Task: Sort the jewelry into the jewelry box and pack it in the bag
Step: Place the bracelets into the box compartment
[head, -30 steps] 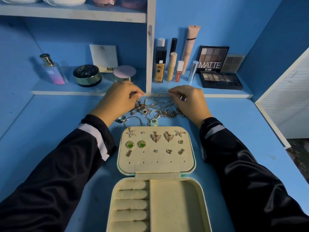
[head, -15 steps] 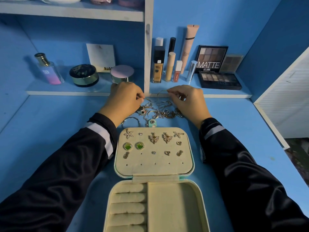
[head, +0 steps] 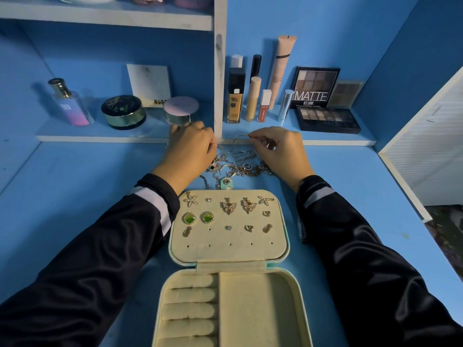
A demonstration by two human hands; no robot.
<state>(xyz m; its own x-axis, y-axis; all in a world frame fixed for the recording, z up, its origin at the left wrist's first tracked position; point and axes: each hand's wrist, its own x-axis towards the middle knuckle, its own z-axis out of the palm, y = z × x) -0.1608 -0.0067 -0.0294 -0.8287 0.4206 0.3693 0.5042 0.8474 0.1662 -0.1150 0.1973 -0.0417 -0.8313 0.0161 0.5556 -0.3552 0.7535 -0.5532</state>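
Head: jewelry [head: 238, 166] between left hand [head: 190, 151] and right hand [head: 283, 151].

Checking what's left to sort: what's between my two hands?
Head view: a tangled pile of chains and rings lies between the left hand and the right hand, which pinches a thin hoop.
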